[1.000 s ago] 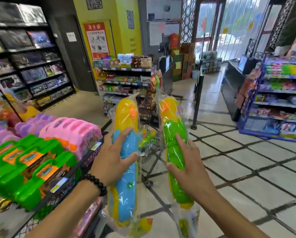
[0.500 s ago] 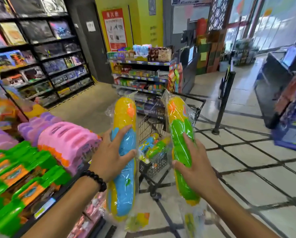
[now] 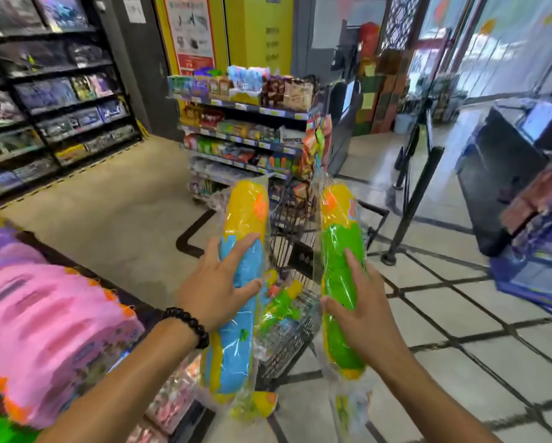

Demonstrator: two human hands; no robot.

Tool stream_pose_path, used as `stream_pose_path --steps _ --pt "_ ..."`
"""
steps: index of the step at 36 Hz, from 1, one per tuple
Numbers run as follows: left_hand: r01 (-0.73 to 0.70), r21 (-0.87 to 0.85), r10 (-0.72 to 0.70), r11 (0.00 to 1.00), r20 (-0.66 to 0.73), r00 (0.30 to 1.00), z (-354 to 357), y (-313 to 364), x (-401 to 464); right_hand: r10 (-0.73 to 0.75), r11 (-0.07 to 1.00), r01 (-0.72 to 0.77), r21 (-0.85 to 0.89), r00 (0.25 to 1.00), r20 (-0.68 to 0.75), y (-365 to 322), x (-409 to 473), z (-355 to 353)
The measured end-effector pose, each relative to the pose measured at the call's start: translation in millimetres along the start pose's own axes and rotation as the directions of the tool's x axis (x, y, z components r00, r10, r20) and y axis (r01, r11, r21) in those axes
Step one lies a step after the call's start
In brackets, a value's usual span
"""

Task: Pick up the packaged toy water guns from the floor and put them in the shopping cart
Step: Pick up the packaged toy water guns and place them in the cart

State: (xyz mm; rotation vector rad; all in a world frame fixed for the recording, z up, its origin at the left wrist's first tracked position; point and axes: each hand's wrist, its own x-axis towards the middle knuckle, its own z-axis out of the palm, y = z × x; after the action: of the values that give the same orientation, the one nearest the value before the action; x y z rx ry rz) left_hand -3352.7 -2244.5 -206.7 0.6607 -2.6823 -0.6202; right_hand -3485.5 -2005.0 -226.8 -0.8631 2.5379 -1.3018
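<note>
1. Pink packs (image 3: 44, 321) are stacked on a display at near left; a dark shelf (image 3: 54, 100) of boxed goods stands far left.
2. The left hand (image 3: 217, 289), a bead bracelet (image 3: 188, 324) on its wrist, grasps the blue gun (image 3: 236, 330) round its middle, fingers curled over the wrapper; the gun stands upright, yellow end up.
3. The cart (image 3: 293, 251) stands between and behind the two guns; another packaged gun (image 3: 281, 305) lies in it.
4. The right hand (image 3: 361, 311) grips the green gun (image 3: 338, 282), likewise upright, just right of the cart.
5. A black post (image 3: 412, 203) stands on the tiled floor (image 3: 460, 314) at right.
</note>
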Motion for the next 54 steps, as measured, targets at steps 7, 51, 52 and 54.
stream_pose_path --steps 7,51,52,54 --pt "-0.028 0.051 0.025 0.998 0.063 0.998 27 -20 85 0.042 0.999 -0.043 0.030 0.999 0.010 27 90 33" --pt "-0.198 0.089 0.093 0.976 0.650 0.754 361 -232 368 0.671 0.719 -0.667 -0.197 0.740 -0.057 262 329 363" --pt "-0.213 0.092 0.102 0.973 0.657 0.747 371 -236 365 0.681 0.705 -0.676 -0.214 0.729 -0.063 271 328 370" --pt "-0.227 0.088 0.111 0.970 0.670 0.734 390 -243 360 0.702 0.674 -0.697 -0.244 0.708 -0.080 288 328 383"
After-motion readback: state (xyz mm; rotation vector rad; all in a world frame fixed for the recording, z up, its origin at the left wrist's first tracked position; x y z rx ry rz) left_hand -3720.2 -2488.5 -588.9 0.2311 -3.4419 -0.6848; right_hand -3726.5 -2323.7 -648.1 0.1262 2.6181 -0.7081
